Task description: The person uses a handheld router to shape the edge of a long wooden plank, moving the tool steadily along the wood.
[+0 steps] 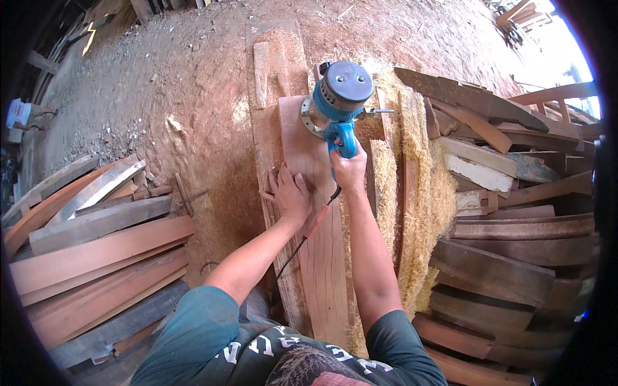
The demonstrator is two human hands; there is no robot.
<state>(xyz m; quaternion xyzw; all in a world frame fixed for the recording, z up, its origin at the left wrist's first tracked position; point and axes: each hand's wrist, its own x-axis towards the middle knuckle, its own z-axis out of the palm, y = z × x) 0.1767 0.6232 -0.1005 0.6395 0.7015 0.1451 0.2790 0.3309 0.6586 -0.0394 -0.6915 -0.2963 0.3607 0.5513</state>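
A blue router (336,96) with a dark round motor top stands at the far end of a long reddish wooden plank (317,238). My right hand (348,166) is closed around its blue side handle. On the plank's left edge, nearer to me, my left hand (290,195) lies flat with fingers spread, pressing on the wood. A black power cord (297,252), with an orange section beside my right wrist, runs from the router back along the plank toward my body. The router's bit is hidden beneath its base.
Yellow wood shavings (421,193) heap along the bench's right side. Stacked boards (496,270) crowd the right, and more planks (103,251) are piled at the left. A thin wood strip (260,74) lies on the bench's far left part. Dusty ground (199,83) stretches beyond; a person (29,116) is at the far left.
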